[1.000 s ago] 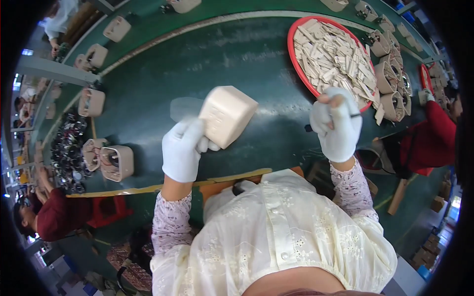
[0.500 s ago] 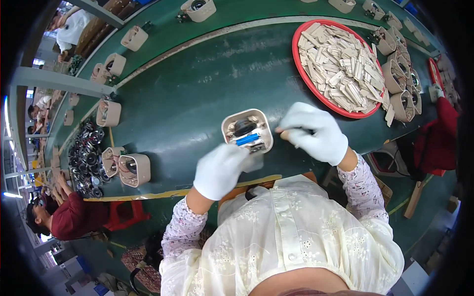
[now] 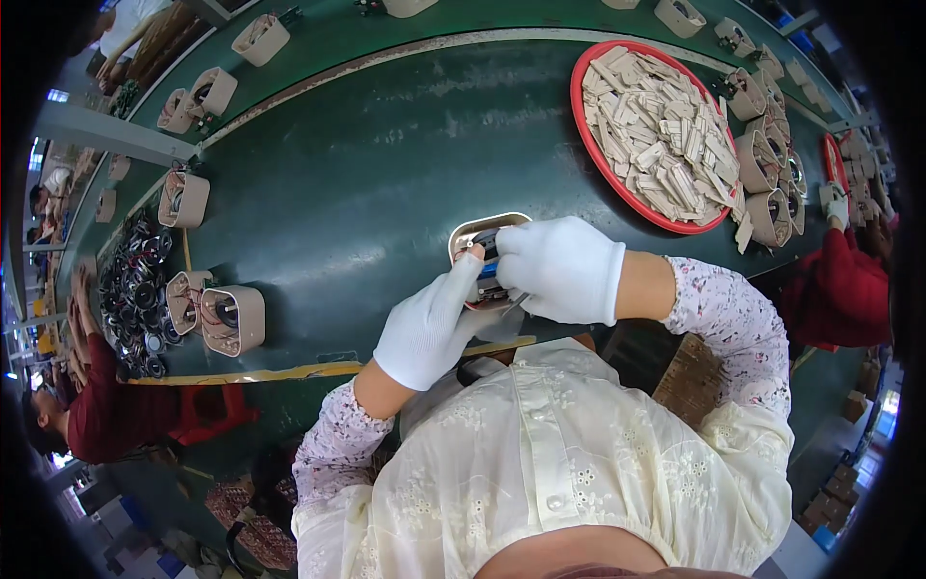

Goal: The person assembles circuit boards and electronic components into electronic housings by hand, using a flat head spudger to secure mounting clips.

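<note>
A beige open plastic casing [image 3: 467, 236] rests on the green table in front of me, its inside partly covered by my hands. Dark parts and a bit of blue show within. My left hand [image 3: 424, 323] is closed on the casing's near left side, with a bare fingertip over the opening. From the right, my right hand [image 3: 567, 268] reaches across the casing, fingers bent down into it. A thin dark tip pokes out beneath those fingers; its kind is hidden. Something see-through and pale lies at the casing's near edge, below my left fingers.
A red round tray [image 3: 590, 145] heaped with beige plastic strips [image 3: 666, 135] stands at the back right, with more casings [image 3: 769, 217] beside it. Two casings [image 3: 234, 321] and a pile of black round parts [image 3: 135, 294] lie left. Co-workers sit at both sides.
My right hand has come left and down onto the casing from beside it. My left fingers have shifted up over its opening. The blue cylinder inside is now mostly covered.
</note>
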The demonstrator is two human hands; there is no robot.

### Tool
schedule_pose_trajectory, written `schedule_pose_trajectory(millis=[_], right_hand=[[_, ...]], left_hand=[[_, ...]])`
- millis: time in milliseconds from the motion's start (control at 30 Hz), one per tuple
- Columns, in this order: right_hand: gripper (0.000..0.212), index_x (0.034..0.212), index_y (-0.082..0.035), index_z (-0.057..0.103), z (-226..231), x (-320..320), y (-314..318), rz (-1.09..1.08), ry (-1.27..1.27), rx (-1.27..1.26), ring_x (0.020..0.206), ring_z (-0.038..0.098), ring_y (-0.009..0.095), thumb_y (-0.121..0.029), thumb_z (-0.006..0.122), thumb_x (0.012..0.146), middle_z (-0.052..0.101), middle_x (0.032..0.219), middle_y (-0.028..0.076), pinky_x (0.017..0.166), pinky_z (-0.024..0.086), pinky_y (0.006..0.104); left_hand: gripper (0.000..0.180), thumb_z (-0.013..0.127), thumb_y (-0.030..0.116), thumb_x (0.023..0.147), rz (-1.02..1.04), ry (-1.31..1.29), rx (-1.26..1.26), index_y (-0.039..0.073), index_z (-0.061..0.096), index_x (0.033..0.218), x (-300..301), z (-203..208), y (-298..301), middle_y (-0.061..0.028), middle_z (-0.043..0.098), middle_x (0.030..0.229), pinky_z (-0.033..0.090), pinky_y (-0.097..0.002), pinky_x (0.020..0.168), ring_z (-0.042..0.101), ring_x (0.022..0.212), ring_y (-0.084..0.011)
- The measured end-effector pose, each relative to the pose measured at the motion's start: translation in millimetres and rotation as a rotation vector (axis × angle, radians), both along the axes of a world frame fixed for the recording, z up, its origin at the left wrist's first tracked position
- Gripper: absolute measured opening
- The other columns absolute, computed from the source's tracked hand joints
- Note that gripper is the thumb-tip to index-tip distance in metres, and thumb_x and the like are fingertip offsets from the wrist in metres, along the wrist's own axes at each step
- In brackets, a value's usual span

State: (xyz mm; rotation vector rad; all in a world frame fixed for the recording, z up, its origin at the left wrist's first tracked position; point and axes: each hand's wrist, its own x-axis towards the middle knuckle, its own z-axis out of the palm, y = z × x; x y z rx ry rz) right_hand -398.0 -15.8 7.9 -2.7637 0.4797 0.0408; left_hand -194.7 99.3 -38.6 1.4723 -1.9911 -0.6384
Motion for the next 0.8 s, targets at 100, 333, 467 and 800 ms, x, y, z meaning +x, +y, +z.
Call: schedule_pose_trajectory(millis=[100, 333, 467, 800], right_hand=[[0.005, 0.086, -0.011, 0.070, -8, -9, -5, -0.041, -0.135, 0.136, 0.084, 0.067, 0.029, -0.012, 0.066, 0.083, 0.062, 0.089, 0.010, 0.069, 0.055, 0.0410], [0.008, 0.084, -0.012, 0.063, -19, -21, -12, -0.126, -0.504, 0.250, 0.080, 0.064, 0.030, -0.011, 0.070, 0.081, 0.059, 0.088, 0.007, 0.069, 0.053, 0.0408], [0.013, 0.089, -0.012, 0.065, -18, -13, -7, -0.105, -0.573, 0.140, 0.079, 0.064, 0.030, -0.008, 0.072, 0.080, 0.060, 0.088, 0.007, 0.068, 0.053, 0.0401], [0.040, 0.117, -0.017, 0.063, 5, -36, 15, -0.185, -0.411, 0.197, 0.089, 0.065, 0.029, -0.009, 0.070, 0.078, 0.060, 0.104, 0.007, 0.071, 0.055, 0.0404]], left_hand=[[0.075, 0.072, 0.012, 0.088, -0.036, -0.007, 0.046, 0.009, 0.038, 0.154, 5, 2, -1, -0.0155, 0.065, 0.101, 0.055, -0.0403, 0.067, 0.068, 0.081, -0.0349], [0.056, 0.054, -0.005, 0.091, -0.153, 0.372, 0.280, 0.007, 0.049, 0.146, 31, 25, -14, -0.0194, 0.061, 0.117, 0.056, -0.0361, 0.071, 0.068, 0.079, -0.0283], [0.028, 0.069, 0.009, 0.091, -0.089, 0.125, -0.072, 0.010, 0.070, 0.118, 10, 30, -31, -0.0106, 0.066, 0.104, 0.056, -0.0336, 0.069, 0.068, 0.076, -0.0240], [0.011, 0.077, 0.015, 0.084, 0.102, 0.032, -0.150, 0.012, 0.072, 0.093, -4, 19, -32, -0.0069, 0.063, 0.092, 0.054, -0.0352, 0.065, 0.067, 0.078, -0.0265]])
